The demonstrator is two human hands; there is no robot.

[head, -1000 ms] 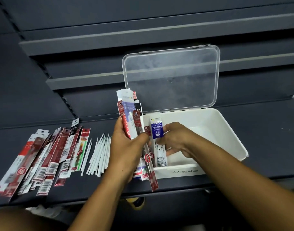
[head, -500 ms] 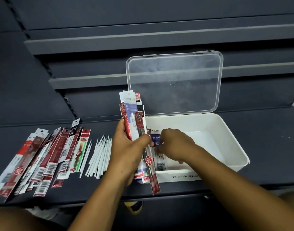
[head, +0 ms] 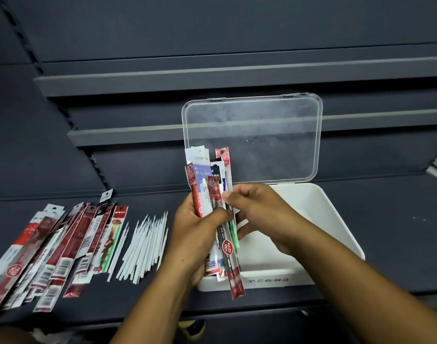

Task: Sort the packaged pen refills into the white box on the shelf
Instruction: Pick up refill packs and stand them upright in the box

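Observation:
My left hand [head: 195, 234] grips an upright bundle of packaged pen refills [head: 207, 180], red, white and blue packs, over the left end of the white box [head: 336, 224]. My right hand [head: 259, 209] pinches one pack at the right side of that bundle, thumb and forefinger on its edge near a green-striped pack [head: 233, 232]. The box stands on the dark shelf [head: 398, 232] with its clear lid [head: 252, 137] swung up behind it. What lies in the box under my hands is hidden.
A spread of packaged refills [head: 51, 249] covers the shelf at the left. Beside it lies a heap of loose white refill tubes [head: 145, 244]. Dark shelf rails run across the back wall. The shelf's front edge is near my forearms.
My right hand put the blue-labelled pack down into the box, then rose back up to the bundle and now pinches another pack. My left hand stayed put with the bundle.

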